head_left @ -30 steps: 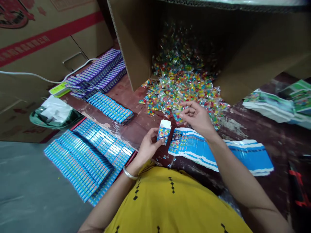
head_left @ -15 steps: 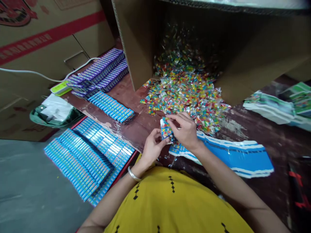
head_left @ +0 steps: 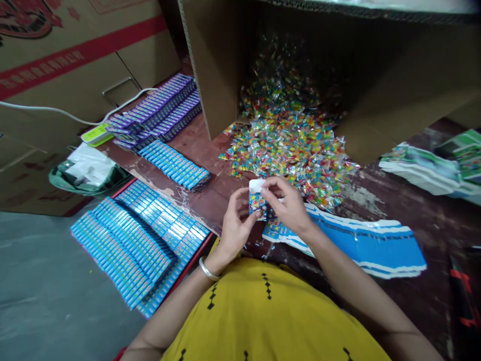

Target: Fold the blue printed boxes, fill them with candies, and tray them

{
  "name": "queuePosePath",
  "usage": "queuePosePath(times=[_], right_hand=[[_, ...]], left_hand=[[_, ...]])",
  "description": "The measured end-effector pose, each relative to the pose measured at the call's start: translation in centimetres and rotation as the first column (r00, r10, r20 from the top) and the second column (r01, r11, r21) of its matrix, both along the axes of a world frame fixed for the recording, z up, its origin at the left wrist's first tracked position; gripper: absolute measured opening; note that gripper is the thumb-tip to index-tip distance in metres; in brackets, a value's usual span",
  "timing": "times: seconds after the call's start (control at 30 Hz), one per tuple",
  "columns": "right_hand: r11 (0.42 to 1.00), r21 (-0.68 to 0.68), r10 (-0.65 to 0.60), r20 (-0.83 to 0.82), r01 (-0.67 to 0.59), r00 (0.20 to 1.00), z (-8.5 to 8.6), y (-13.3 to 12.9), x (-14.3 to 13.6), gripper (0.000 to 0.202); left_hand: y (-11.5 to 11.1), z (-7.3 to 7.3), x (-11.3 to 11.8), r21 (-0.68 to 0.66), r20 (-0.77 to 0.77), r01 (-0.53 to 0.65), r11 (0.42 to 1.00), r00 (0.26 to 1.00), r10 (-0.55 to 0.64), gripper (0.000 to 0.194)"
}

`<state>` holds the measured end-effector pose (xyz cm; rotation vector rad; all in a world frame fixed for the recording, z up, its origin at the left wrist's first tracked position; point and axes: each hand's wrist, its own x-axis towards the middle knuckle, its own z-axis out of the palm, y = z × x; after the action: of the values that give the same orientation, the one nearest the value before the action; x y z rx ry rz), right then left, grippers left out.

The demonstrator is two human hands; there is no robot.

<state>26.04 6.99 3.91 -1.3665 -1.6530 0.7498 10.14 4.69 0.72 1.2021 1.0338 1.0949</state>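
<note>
Between my hands stands a small blue printed candy box [head_left: 257, 201], its white flap [head_left: 256, 186] raised at the top. My left hand [head_left: 237, 220] grips the box from its left side, thumb across the lower front. At the upper right edge, the thumb and fingers of my right hand [head_left: 287, 204] are pinched against the flap. Just beyond lies a heap of clear bags of coloured candies [head_left: 289, 145], spilling out of a cardboard carton [head_left: 220, 65]. Flat blue box blanks [head_left: 368, 245] fan out under and beside my right forearm.
On the table's left are rows of blue boxes [head_left: 175, 164] and purple boxes [head_left: 158, 108]. More filled rows sit in a red-edged tray [head_left: 205, 250] below. A power strip [head_left: 96, 134], white cable [head_left: 48, 111] and green blanks [head_left: 421, 168] are also around.
My right hand has moved slightly from the box's top to its upper right edge. The white flap now shows raised. My left hand keeps holding the box.
</note>
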Motion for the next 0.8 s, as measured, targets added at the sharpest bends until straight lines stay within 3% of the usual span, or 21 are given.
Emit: queuePosePath(times=[0.07,0.17,0.37,0.63,0.8], right_hand=[[0.997,-0.071,-0.029,-0.155,0.018,0.987,-0.3,-0.5,0.0,0.022],[0.986,-0.165,-0.023,-0.268,-0.022,0.963,-1.1,-1.0,0.0,0.027],[0.988,-0.151,-0.009,-0.271,-0.033,0.963,-2.5,-1.3,0.0,0.011],[0.994,-0.103,-0.072,-0.407,0.033,0.911,-2.0,-1.0,-0.8,0.022],[0.970,-0.220,-0.006,-0.443,-0.103,0.897,-1.8,0.1,-0.4,0.026]], left_hand=[[0.0,0.4,0.0,-0.005,0.011,0.016,1.000,1.000,-0.016,0.061],[0.0,0.5,0.0,-0.028,0.052,0.058,0.998,0.997,-0.056,0.052],[0.4,-0.5,-0.2,-0.070,0.098,0.153,0.986,0.984,-0.146,0.034],[0.6,-0.3,0.0,-0.128,0.178,0.065,0.990,0.983,-0.042,0.051],[0.3,-0.1,-0.2,-0.092,0.097,0.034,0.995,0.995,-0.025,0.048]])
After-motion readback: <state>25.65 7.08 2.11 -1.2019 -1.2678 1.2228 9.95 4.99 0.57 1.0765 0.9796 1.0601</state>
